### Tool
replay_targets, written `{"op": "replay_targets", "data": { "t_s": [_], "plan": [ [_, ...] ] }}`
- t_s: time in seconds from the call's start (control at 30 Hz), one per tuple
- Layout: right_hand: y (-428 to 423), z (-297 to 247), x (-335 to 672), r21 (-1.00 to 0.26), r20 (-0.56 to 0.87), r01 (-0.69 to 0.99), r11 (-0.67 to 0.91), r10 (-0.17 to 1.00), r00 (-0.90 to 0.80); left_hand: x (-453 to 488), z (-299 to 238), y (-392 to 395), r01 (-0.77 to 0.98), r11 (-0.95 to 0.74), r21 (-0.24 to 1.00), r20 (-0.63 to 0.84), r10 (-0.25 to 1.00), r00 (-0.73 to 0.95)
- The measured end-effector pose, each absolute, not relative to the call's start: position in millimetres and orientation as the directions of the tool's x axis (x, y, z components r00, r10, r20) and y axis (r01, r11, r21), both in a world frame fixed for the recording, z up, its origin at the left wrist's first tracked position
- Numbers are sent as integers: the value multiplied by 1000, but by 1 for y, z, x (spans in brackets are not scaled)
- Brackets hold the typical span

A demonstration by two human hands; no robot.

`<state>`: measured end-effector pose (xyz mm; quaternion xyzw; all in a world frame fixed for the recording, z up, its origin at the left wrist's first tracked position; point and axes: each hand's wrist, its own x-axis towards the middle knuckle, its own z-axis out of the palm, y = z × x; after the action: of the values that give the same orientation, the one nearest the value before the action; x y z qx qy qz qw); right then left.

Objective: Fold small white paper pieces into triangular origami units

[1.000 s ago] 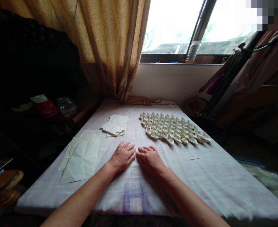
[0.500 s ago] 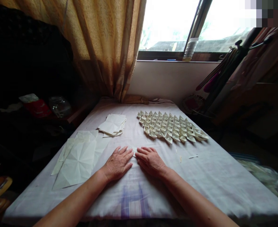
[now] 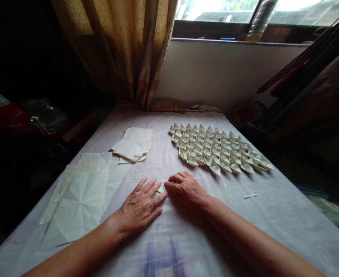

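Observation:
A small piece of folded white paper lies on the cloth between my hands, mostly covered by fingers. My left hand rests flat, fingers stretched out, its tips touching the paper's left side. The fingers of my right hand are bent together and pinch the paper's right edge. Beyond it, several small folded paper boats stand in tight rows. To the left lie large creased paper sheets, and farther back a stack of smaller creased sheets.
A pale cloth covers the table. A cotton swab and tiny paper scraps lie right of my right hand. A yellow curtain hangs at the back, beside a window sill with a plastic bottle. Clothes hang at right.
My right hand has gone from lying flat with fingers extended to bent fingers pinching the paper's edge. More of the paper shows. The camera view has tilted downward.

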<state>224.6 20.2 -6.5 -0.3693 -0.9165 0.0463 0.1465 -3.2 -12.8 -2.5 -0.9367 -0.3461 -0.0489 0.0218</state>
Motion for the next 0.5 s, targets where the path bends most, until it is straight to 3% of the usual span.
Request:
{"op": "replay_targets", "data": {
  "t_s": [0.27, 0.5],
  "plan": [
    [30, -10, 214, -88, 187, 700, 709, 702, -687, -1, 0, -18, 675, -738, 0, 142, 668, 731],
    [31, -14, 210, -150, 237, 740, 655, 751, -617, 0, -7, -24, 705, -708, -38, 111, 698, 707]
  ]
}}
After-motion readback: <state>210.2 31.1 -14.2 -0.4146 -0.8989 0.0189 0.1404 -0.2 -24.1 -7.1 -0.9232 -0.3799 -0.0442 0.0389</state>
